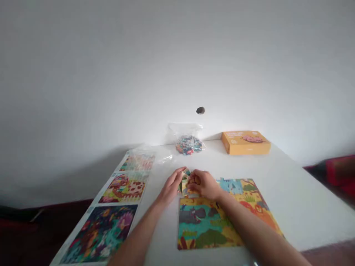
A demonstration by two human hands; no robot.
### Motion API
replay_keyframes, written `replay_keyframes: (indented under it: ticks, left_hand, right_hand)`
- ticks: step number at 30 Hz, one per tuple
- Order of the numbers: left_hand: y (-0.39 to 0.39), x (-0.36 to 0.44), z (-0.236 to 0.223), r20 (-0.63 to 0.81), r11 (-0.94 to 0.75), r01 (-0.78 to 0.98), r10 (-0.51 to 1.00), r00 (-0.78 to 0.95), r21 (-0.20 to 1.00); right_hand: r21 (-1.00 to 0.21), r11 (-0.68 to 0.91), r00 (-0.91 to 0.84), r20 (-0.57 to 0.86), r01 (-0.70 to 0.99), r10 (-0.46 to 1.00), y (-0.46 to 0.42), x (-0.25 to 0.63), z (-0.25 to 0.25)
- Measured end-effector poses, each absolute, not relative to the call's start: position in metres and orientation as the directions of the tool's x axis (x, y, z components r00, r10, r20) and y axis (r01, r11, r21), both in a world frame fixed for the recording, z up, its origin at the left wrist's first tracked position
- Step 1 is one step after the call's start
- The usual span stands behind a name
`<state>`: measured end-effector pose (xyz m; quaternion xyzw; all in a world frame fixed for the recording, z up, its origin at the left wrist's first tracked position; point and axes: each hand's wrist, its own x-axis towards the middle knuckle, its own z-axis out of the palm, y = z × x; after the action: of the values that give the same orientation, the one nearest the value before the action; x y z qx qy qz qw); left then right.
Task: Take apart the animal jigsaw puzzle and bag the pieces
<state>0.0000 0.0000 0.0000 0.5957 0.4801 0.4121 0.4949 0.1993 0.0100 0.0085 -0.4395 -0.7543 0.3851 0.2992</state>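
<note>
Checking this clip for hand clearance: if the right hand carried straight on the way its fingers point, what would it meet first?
Probably the small puzzle pieces at its fingertips, with the left hand just past them; blur around the right hand leaves the exact gap unclear.

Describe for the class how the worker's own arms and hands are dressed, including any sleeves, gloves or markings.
The left hand and right hand are ungloved. The left forearm and right forearm show no sleeve, watch or bracelet, and no clear markings. The image is too soft to rule out small rings.
</note>
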Motion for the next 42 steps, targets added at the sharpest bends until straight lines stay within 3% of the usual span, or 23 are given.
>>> replay_keyframes:
  ticks: [7, 13, 20, 25, 32, 35, 39, 42]
  left_hand:
    - [0.001, 0.0, 0.001, 0.017, -0.053, 0.15, 0.973, 0.232, 0.987]
    - [0.0, 0.004, -0.001, -0.031, 0.017, 0.075, 0.981, 0.192, 0.997]
    - [-0.006, 0.01, 0.005, 0.063, -0.077, 0.03, 0.948, 0.311, 0.997]
    - [-0.007, 0.008, 0.0, -0.022, 0.077, -0.147, 0.937, 0.347, 0.986]
    - [-0.007, 0.014, 0.006, -0.105, 0.134, -0.094, 0.96, 0.261, 0.987]
    - [-0.008, 0.015, 0.009, -0.161, 0.194, -0.139, 0.962, 0.219, 0.971]
    - [-0.007, 0.015, 0.009, -0.181, 0.205, -0.135, 0.969, 0.17, 0.969]
    - [-0.007, 0.016, 0.009, -0.197, 0.216, -0.13, 0.969, 0.146, 0.968]
  right_hand:
    - [-0.787, 0.474, -0.46, 0.277, 0.395, 0.844, 0.008, 0.202, 0.016]
    - [-0.89, 0.382, -0.484, 0.227, 0.25, 0.845, 0.009, 0.211, 0.022]
    - [-0.807, 0.551, -0.338, 0.468, 0.214, 0.817, 0.005, 0.195, 0.021]
    - [-0.827, 0.512, -0.286, 0.445, 0.234, 0.849, 0.005, 0.191, 0.019]
    - [-0.795, 0.497, -0.272, 0.422, 0.348, 0.865, 0.008, 0.192, 0.024]
    - [-0.708, 0.462, -0.306, 0.348, 0.534, 0.886, 0.01, 0.209, 0.036]
    - [-0.433, 0.395, -0.443, -0.01, 0.81, 0.897, 0.013, 0.243, 0.047]
    - [-0.337, 0.356, -0.434, -0.192, 0.871, 0.88, 0.014, 0.256, 0.046]
